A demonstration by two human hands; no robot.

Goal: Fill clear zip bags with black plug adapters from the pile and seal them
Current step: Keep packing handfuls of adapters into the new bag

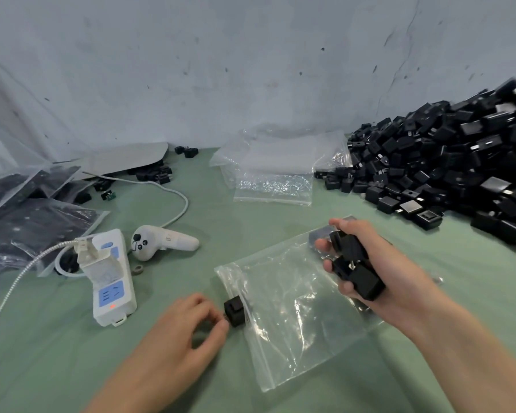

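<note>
Black plug adapters [355,263] fill your right hand [399,281], its fingers curled round a clutch of several, held just above the clear zip bag [295,323]. That bag lies flat toward the near edge of the green table [191,210]. I judge you keep them there so each can pass across without another trip to the pile [444,162], which is heaped in the far right corner.

Your left hand [176,332] pinches 1 adapter [235,311] between thumb and fingertips at the bag's left edge. The mouth seems to be there, though the glare hides whether it gapes. The adapter looks about to go in, and the bag appears empty and is not yet sealed.

Spare empty bags [274,174] wait at the far edge beside the pile, within reach. Filled bags [27,222] are stacked along the left edge, clear of your work. A power strip [113,281] and a white controller [164,242] sit between them and you.
</note>
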